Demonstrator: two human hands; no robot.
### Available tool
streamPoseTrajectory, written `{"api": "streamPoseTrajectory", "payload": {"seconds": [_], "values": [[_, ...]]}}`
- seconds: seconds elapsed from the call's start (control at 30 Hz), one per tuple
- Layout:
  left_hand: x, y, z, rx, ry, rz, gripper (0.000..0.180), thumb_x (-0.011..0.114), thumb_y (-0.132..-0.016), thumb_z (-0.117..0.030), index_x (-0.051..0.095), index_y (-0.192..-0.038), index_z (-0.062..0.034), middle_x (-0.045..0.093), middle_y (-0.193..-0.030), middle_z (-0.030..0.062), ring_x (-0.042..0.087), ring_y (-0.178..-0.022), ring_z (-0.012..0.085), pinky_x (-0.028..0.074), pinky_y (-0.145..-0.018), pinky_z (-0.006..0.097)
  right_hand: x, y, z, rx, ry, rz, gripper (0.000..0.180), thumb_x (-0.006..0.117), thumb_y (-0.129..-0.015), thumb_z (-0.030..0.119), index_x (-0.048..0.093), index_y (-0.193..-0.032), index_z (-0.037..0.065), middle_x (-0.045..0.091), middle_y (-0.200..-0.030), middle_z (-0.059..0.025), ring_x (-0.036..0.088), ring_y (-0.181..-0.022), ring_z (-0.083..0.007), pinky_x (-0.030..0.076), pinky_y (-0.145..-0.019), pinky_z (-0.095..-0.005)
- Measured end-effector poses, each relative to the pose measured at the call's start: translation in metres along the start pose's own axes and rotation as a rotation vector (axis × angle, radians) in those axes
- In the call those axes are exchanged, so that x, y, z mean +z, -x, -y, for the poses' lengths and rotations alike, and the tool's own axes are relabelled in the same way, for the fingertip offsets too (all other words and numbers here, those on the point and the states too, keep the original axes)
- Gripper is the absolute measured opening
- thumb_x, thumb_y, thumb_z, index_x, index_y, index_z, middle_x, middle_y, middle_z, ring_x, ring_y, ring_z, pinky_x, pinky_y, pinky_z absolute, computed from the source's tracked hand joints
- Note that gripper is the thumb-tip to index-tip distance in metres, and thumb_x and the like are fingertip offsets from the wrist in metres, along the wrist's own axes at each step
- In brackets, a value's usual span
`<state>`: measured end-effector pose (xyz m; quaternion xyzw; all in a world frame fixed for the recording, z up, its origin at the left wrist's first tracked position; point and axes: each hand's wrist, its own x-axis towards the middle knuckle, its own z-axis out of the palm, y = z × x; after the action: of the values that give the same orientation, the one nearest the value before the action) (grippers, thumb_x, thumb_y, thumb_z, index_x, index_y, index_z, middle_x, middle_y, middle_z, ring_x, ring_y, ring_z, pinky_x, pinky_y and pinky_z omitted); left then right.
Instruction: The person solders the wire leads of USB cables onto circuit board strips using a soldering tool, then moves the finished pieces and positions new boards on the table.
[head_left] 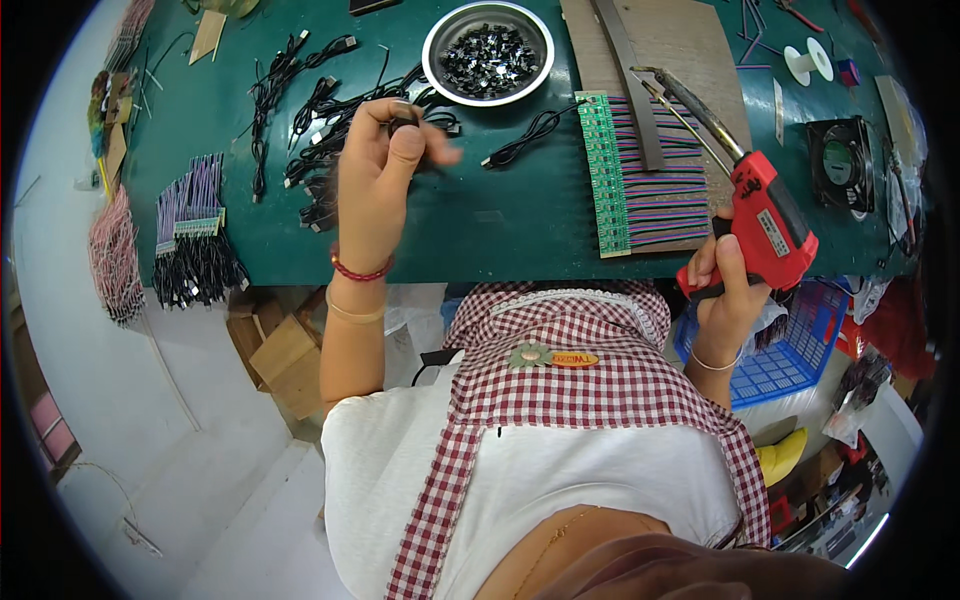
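My right hand (728,285) is wrapped round the grip of a red soldering gun (765,225), whose metal tip points up and left over a row of boards. The green circuit boards (604,180) lie in a strip, with rows of coloured wires (665,215) running right from them. Over a pile of black USB cables (325,150) is my left hand (385,155), its fingers curled and partly blurred. Something dark, seemingly part of a black cable (403,122), shows between its thumb and fingers. A bundled black cable (530,138) reaches up to the boards' left edge.
A metal bowl (428,62) of small black-and-silver connectors stands at the back. Under the wires is a wooden board (725,110), with a grey metal bar (640,120) across it. A black fan (840,165) and white spool (808,62) lie right. Wired boards (200,228) hang over the left front edge.
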<state>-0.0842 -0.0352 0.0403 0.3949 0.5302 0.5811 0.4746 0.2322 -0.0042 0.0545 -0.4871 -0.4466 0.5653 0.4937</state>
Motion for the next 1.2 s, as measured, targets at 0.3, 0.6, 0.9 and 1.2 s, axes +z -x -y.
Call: {"api": "streamPoseTrajectory", "payload": {"seconds": [0.3,0.6,0.9,1.2], "values": [[0.078,0.015,0.001,-0.061,0.813,0.089,0.021,0.055,-0.091,-0.021,0.041,-0.098,-0.0072,0.055,-0.116,0.0167,0.05,-0.117,0.0301,0.04,-0.101,0.05,0.042,-0.002,0.007,0.082,-0.109,0.09,0.035,0.062,-0.08,-0.002,0.05,-0.113,-0.004,0.058,-0.107,-0.0126,0.06,-0.093,-0.0187,0.05,-0.08,-0.0299],[0.079,0.03,0.014,0.2,0.279,-0.119,0.028,0.057,-0.089,-0.016,0.041,-0.108,-0.004,0.055,-0.117,0.0139,0.051,-0.114,0.03,0.035,-0.104,0.048,0.048,-0.003,0.005,-0.05,0.13,0.093,0.011,0.067,-0.079,0.005,0.062,-0.088,0.002,0.061,-0.077,-0.0003,0.057,-0.07,-0.0071,0.046,-0.063,-0.0231],[0.109,0.022,0.01,0.351,-0.547,0.253,0.011,0.063,-0.074,-0.003,0.055,-0.081,-0.0005,0.061,-0.079,0.0094,0.061,-0.075,0.0206,0.047,-0.076,0.036,0.047,-0.004,0.004,0.033,0.099,0.225,0.011,0.067,-0.079,0.008,0.062,-0.086,0.001,0.061,-0.078,0.0002,0.057,-0.067,-0.0061,0.046,-0.06,-0.0212],[0.115,0.022,0.001,0.007,-0.253,0.279,0.006,0.058,-0.08,-0.003,0.053,-0.08,0.0006,0.056,-0.064,0.0023,0.05,-0.052,0.0057,0.038,-0.046,0.02,0.039,-0.008,0.006,0.027,0.092,0.247,0.012,0.064,-0.081,0.004,0.06,-0.092,0.002,0.06,-0.084,0.0007,0.054,-0.073,-0.0052,0.044,-0.063,-0.0214]]}}
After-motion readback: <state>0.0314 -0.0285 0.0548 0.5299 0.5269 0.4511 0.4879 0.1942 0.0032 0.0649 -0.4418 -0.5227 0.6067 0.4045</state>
